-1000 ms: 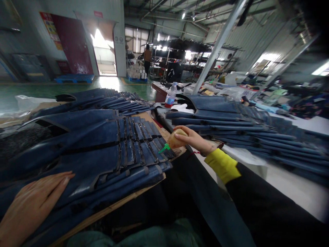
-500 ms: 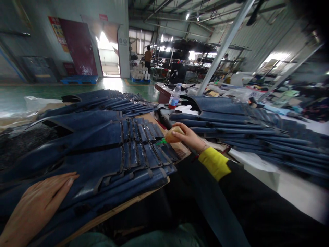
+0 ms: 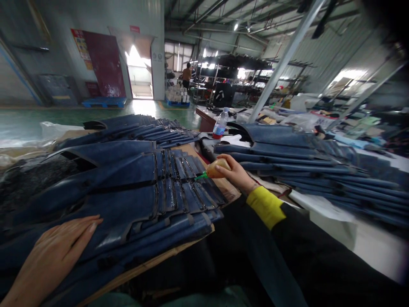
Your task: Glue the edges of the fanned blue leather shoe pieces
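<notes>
My right hand (image 3: 234, 172) is wrapped round a yellowish squeeze bottle (image 3: 217, 169) with a green nozzle. The nozzle tip points left, at the overlapping edges of a fanned stack of dark blue sheet pieces (image 3: 124, 207). Shiny wet-looking lines run along several of those edges. I cannot tell whether the tip touches the surface. Flat on the near left of the same stack lies my left hand (image 3: 60, 247), fingers stretched out and holding nothing. Brown cardboard (image 3: 153, 262) shows under the stack's front edge.
More blue pieces (image 3: 303, 162) lie stacked on the right, and another fanned pile (image 3: 137, 130) is behind. A plastic drink bottle (image 3: 220, 124) stands between them. A slanted metal post (image 3: 284, 64) rises at the back right. A person (image 3: 186, 74) stands far off near shelving.
The whole view has shifted slightly, so things appear a little lower and further right. The green nozzle stays close to the sheet edges. My left hand keeps its place on the stack.
</notes>
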`<move>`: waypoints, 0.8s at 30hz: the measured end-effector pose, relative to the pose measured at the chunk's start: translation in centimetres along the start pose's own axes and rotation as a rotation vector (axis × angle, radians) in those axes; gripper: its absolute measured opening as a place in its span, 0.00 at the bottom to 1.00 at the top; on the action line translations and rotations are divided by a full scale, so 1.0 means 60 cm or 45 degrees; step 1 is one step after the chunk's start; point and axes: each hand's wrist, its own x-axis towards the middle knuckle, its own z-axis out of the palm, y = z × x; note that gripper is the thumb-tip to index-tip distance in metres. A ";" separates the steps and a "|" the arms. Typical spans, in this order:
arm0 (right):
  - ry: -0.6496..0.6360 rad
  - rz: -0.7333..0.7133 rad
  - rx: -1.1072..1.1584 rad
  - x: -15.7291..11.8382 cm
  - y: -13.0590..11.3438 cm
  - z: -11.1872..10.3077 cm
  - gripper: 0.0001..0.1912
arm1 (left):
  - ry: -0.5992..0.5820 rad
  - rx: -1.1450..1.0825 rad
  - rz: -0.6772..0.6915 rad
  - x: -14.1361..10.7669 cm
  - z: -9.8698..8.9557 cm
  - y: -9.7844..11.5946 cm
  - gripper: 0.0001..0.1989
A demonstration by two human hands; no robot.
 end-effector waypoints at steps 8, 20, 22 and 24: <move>0.009 -0.025 -0.031 0.020 -0.004 0.015 0.24 | 0.000 0.030 0.011 -0.004 0.011 -0.009 0.26; 0.085 -0.114 -0.118 0.095 0.031 0.051 0.24 | -0.012 0.054 0.024 -0.012 0.016 -0.014 0.19; 0.090 -0.137 -0.135 0.108 0.038 0.056 0.23 | -0.005 0.051 0.048 -0.014 0.018 -0.015 0.19; 0.109 -0.145 -0.151 0.122 0.042 0.064 0.23 | 0.014 0.065 0.053 -0.016 0.019 -0.014 0.19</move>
